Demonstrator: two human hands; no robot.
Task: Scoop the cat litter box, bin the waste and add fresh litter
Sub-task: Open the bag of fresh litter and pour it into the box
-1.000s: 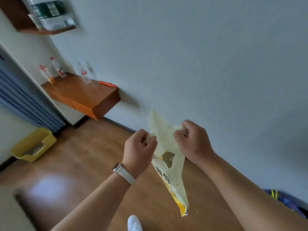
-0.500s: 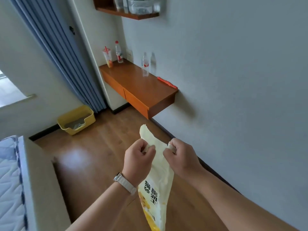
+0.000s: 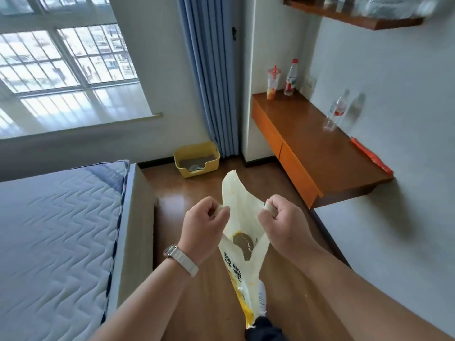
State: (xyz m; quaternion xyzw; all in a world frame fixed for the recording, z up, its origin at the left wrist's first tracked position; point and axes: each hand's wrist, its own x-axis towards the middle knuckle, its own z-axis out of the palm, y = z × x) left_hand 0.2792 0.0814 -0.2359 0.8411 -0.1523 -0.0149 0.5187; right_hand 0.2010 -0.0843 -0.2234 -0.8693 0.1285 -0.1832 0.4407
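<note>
A pale yellow litter bag with printed characters hangs in front of me over the wooden floor. My left hand grips the left edge of its mouth and my right hand grips the right edge, holding the top apart. Through a window in the bag's front, brownish litter shows. The yellow litter box stands on the floor far ahead by the curtain, with grey litter and a pale scoop inside.
A bed with a quilted mattress fills the left. An orange-fronted wooden desk juts from the right wall, holding bottles and a cup. A shelf hangs above. Blue curtain and a window stand ahead.
My view has swung left from the wall to the room, bringing the bed, window and litter box into sight. My hands have pulled the bag's mouth wider apart.
</note>
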